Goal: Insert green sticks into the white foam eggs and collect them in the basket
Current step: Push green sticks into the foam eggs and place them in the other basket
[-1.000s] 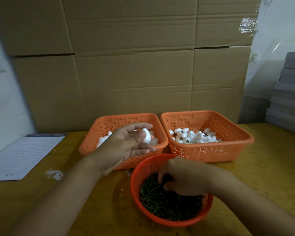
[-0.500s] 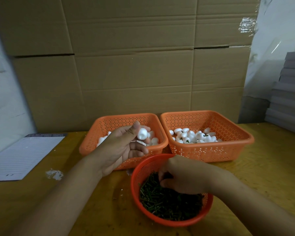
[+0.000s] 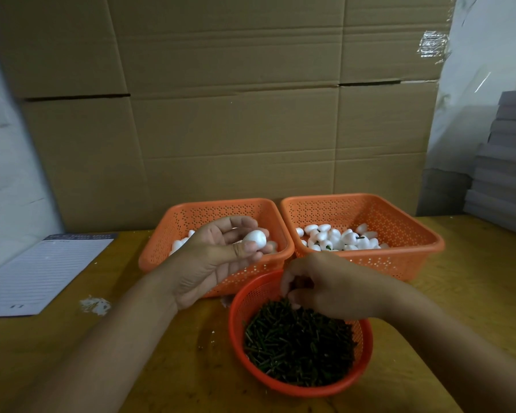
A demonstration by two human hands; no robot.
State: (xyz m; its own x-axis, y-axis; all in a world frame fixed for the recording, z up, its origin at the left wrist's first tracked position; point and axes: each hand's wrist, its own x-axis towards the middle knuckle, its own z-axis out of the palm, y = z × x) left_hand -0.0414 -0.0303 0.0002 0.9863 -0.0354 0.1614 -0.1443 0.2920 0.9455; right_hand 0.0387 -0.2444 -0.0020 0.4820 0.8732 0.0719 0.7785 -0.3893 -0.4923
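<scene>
Left hand [image 3: 218,257] pinches one white foam egg [image 3: 255,239] between thumb and fingertips, above the left orange basket [image 3: 161,248], up and left of the round red bowl [image 3: 298,386]. Right hand [image 3: 325,286], fingers curled, dips into the bowl's green sticks [image 3: 298,344] (whether one is gripped cannot be told). The egg is smooth, matte, long axis roughly level. Stick must likely travel up-left to it; finished eggs [image 3: 337,238] lie behind the bowl, right.

Two bare forearms, left hand [image 3: 218,257] and right hand [image 3: 325,287] ungloved, sleeveless
</scene>
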